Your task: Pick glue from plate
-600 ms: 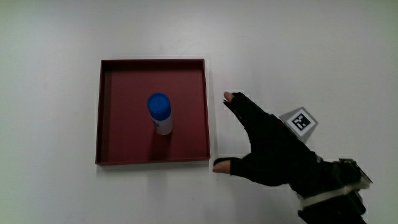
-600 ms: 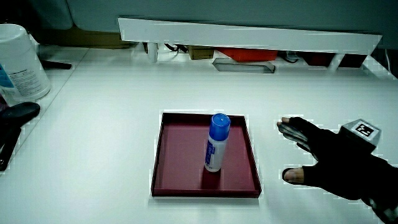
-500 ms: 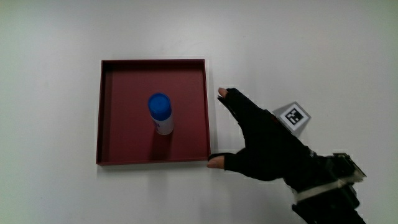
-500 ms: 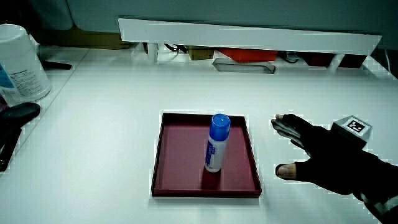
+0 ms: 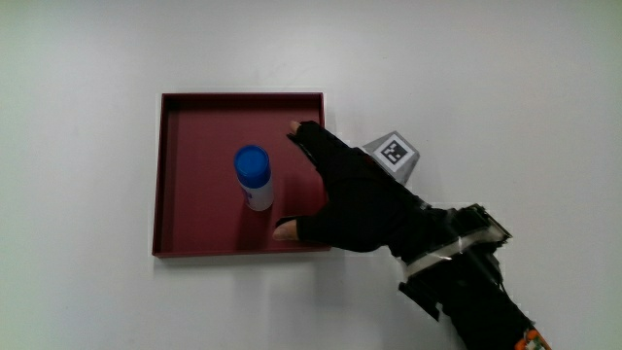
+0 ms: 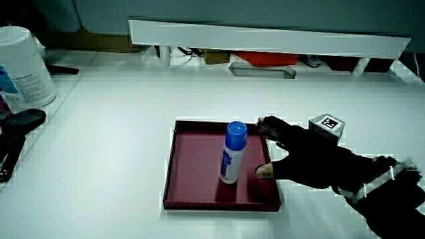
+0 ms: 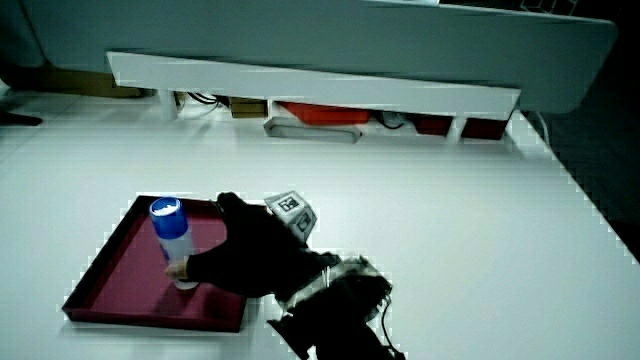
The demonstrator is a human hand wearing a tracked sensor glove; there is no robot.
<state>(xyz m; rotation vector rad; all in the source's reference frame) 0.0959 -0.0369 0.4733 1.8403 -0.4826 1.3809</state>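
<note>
The glue [image 5: 253,177] stands upright near the middle of the dark red plate [image 5: 194,243], untouched. The hand [image 5: 355,199] hovers over the plate just beside the glue, thumb and fingers spread wide and holding nothing (the reach, I judge). Next it must close around the glue's body and lift straight up.

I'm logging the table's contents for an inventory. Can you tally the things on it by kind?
Glue sticks: 1, the blue-capped glue stick, upright
Trays: 1, the dark red plate
White canisters: 1, the white canister at the table's edge
Total: 3
</note>
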